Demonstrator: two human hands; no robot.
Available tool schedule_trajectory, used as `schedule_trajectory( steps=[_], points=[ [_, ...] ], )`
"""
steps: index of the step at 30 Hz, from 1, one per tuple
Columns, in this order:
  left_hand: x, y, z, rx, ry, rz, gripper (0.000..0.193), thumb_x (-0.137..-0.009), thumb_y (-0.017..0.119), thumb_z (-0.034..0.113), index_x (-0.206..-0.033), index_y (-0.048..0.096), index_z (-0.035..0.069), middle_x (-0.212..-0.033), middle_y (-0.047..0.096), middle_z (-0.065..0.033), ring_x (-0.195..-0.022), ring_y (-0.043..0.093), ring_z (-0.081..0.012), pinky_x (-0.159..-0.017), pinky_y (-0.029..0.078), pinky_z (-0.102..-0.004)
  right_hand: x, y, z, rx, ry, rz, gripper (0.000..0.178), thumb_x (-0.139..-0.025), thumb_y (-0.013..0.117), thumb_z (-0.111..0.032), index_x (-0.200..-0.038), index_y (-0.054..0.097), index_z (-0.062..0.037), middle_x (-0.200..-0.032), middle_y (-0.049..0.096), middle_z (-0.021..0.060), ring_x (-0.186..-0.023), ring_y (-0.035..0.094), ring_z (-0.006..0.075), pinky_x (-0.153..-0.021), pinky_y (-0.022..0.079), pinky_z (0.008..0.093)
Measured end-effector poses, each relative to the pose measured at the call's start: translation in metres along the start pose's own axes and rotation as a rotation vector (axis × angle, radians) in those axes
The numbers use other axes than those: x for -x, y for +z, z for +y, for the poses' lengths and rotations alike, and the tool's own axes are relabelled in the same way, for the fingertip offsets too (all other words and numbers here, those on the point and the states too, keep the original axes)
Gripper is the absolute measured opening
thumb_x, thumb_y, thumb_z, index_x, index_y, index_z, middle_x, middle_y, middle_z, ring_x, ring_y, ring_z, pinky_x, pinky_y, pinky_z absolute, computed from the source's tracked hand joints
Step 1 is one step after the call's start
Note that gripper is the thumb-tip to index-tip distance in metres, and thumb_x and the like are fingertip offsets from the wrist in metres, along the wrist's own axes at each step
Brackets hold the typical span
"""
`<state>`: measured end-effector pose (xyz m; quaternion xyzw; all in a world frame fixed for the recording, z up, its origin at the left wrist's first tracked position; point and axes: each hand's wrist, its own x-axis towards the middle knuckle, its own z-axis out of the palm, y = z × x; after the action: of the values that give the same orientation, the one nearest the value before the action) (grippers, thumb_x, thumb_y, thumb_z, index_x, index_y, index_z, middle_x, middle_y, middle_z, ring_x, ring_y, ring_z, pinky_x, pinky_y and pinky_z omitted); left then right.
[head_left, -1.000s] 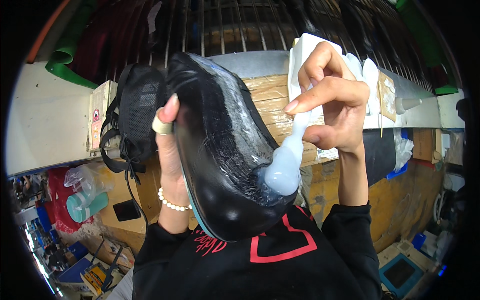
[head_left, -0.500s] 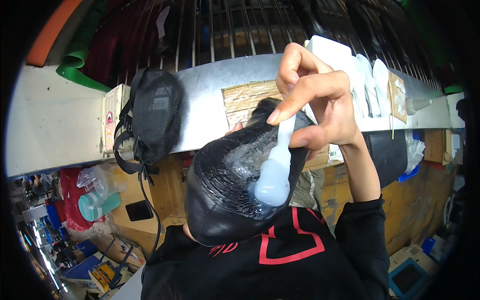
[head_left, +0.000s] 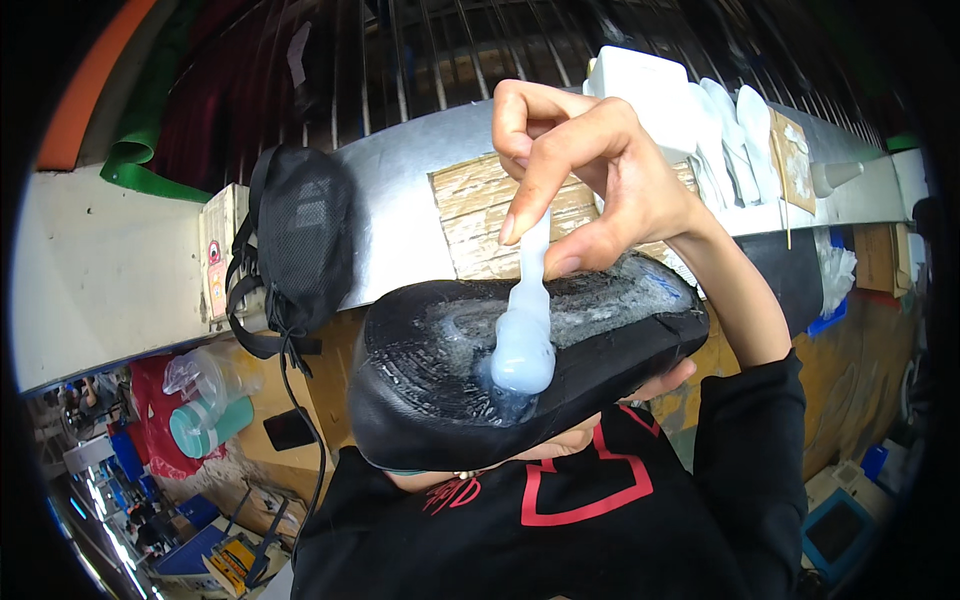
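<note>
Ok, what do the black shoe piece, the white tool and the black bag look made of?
Black shoe piece: possibly leather or synthetic, judging by the smooth sheen and pleated folds. White tool: probably plastic, smooth and slightly translucent. Black bag: likely synthetic fabric, matte, with visible mesh.

A black top (head_left: pixel 650 550) fills the view at six o'clock. On it sits a thick, angular red outline (head_left: pixel 640 482) at five o'clock, with slanting red script (head_left: pixel 452 494) toward six, partly covered. The right sleeve (head_left: pixel 752 440), plain black and loosely creased, runs down four o'clock; its cuff ends on the forearm, leaving the wrist and right grip (head_left: pixel 605 185) bare. Small pale beads (head_left: pixel 463 475) of a bracelet peek out at six.
</note>
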<state>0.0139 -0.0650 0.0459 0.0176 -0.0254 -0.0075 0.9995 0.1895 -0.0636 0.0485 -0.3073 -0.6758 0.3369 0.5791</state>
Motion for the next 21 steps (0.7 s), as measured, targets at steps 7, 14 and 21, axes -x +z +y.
schedule_trajectory(
  steps=[7,14,21],
  points=[
    [0.009,0.003,0.006,-0.106,-0.031,-0.046,0.090,-0.073,0.081,0.043,-0.143,0.045,0.000,-0.145,0.039,-0.0219,-0.130,0.030,-0.0390,-0.105,0.023,-0.0599,0.003,-0.006,0.001,0.008,0.033,-0.055,0.027,-0.064,0.094,-0.019,-0.084,0.081,-0.0086,-0.087,0.052,-0.0005,-0.084,0.053,0.0124,-0.075,0.042,0.0286],
    [0.009,0.004,0.019,-0.255,0.020,-0.080,0.098,-0.067,0.085,0.044,-0.145,0.043,0.001,-0.150,0.034,-0.0217,-0.136,0.022,-0.0417,-0.107,0.016,-0.0646,0.024,-0.025,0.004,0.157,0.037,-0.030,0.025,-0.065,0.092,-0.020,-0.084,0.080,-0.0082,-0.089,0.052,0.0003,-0.088,0.053,0.0138,-0.078,0.042,0.0302],
    [0.014,0.005,0.063,-0.460,0.338,-0.065,0.106,-0.062,0.090,0.044,-0.147,0.042,0.003,-0.155,0.029,-0.0215,-0.141,0.014,-0.0444,-0.109,0.009,-0.0693,0.102,-0.051,-0.060,0.948,0.290,0.558,0.024,-0.072,0.088,-0.023,-0.086,0.079,-0.0047,-0.086,0.052,0.0004,-0.086,0.054,0.0142,-0.079,0.042,0.0296]
  ],
)
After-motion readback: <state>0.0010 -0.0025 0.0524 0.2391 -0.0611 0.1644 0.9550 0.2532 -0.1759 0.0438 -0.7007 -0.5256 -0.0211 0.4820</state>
